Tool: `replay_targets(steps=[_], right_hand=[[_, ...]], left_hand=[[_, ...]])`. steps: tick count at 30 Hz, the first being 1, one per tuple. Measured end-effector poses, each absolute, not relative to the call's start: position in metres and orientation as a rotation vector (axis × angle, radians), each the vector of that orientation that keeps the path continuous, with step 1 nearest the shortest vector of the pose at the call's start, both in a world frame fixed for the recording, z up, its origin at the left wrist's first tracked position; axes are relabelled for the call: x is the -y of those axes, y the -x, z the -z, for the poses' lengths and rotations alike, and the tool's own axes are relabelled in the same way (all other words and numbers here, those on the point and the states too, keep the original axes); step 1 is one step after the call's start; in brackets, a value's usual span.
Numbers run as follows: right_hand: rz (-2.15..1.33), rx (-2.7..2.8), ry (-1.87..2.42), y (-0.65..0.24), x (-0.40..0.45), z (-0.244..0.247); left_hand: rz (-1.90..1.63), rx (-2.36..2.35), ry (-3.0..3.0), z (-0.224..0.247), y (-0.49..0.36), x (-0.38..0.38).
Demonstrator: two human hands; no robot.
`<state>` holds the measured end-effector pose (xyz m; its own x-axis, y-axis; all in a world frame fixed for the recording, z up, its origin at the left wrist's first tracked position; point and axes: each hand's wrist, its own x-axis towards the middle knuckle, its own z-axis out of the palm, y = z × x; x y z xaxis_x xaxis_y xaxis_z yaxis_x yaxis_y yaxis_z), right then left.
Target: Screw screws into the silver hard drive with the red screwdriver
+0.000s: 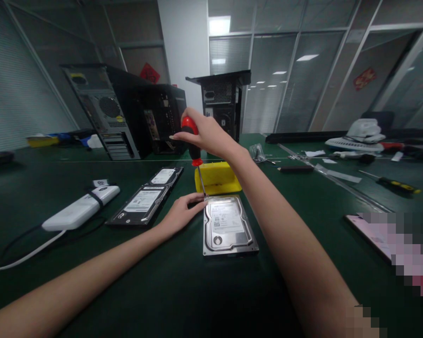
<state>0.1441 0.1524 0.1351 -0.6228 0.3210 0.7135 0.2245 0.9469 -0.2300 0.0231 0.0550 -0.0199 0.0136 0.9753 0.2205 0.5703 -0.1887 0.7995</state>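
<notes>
A silver hard drive (229,225) lies label up on the green table in front of me. My right hand (206,134) grips the red and black handle of a screwdriver (195,152), held nearly upright. The screwdriver's tip comes down at the drive's far left corner. Beside that same corner is my left hand (183,210), its thumb and fingertips near the shaft's lower end. Those fingertips are closed together, and whatever they may hold is too small to make out. Just behind the drive sits a yellow box-like object (218,178).
Two more hard drives (144,199) lie at left, near a white power strip (79,206) with cables. Computer cases (123,108) stand behind, with another case (220,101) at centre. To the right are a second screwdriver (395,183), a clear plastic strip (348,188) and a phone (373,232).
</notes>
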Motion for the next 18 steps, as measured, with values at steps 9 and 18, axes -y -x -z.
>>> replay_targets(steps=[9,18], right_hand=[[-0.305,2.167,0.343,-0.140,-0.161,-0.123],[-0.826,2.163,0.368,-0.151,-0.156,-0.129]], left_hand=[[-1.059,-1.571,-1.803,0.021,-0.023,-0.055],[-1.093,-1.585,-1.771,0.017,-0.024,-0.056]])
